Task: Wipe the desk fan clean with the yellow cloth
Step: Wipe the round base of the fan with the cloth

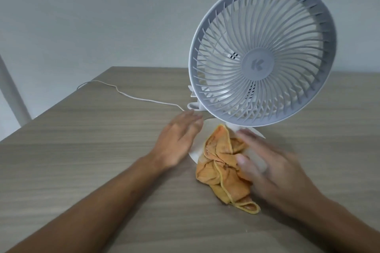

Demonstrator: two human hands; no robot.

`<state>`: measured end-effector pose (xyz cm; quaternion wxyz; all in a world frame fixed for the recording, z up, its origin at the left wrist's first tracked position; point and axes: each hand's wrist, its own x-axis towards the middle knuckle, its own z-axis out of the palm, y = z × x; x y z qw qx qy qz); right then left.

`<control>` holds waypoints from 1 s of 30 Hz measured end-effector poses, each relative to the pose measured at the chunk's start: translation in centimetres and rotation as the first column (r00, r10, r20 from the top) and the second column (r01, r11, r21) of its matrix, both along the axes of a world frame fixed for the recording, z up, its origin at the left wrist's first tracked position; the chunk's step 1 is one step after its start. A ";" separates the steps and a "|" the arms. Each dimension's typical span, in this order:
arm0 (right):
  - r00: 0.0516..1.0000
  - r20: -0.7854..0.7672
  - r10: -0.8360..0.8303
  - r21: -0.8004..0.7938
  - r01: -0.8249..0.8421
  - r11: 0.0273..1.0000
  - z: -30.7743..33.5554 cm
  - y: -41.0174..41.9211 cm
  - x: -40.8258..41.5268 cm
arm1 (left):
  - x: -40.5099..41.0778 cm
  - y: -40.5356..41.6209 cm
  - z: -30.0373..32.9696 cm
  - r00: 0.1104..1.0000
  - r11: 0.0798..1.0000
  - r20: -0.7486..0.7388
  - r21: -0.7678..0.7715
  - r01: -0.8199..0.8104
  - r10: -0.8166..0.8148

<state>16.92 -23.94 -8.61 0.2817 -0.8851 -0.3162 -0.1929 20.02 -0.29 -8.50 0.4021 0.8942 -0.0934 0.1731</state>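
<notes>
Base-wiping stage, by the look of it: yellow cloth bunched half on the round white base of the desk fan, half on the wooden desk. Right hand blurred, fingers spread and resting on the cloth, not clenched; left hand flat and relaxed beside the base, holding nothing. Next, probably: firmer gathering of cloth, then up to the grille.

My right hand motion-blurred; can't tell if fingers grip yellow cloth or just press it. Fan base mostly hidden under cloth and fingers. Left fingertips smeared too.
</notes>
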 end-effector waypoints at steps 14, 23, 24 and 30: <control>0.980 -0.093 -0.178 -0.123 0.166 0.978 0.2 -1.2 1.9 | 0.7 1.0 -0.9 0.992 0.916 -0.121 0.394 0.079 -0.033; 0.940 -0.083 -0.332 -0.224 0.307 0.925 0.3 0.4 5.0 | 0.7 1.0 -1.1 0.992 0.912 -0.123 0.401 0.082 -0.036; 0.945 -0.064 -0.322 -0.221 0.301 0.928 0.2 0.6 4.2 | 0.7 1.0 -1.2 0.992 0.910 -0.118 0.406 0.085 -0.040; 0.981 -0.047 -0.191 -0.165 0.181 0.970 -0.6 2.3 0.6 | 0.9 1.0 -1.3 0.985 0.904 -0.166 0.413 0.108 -0.042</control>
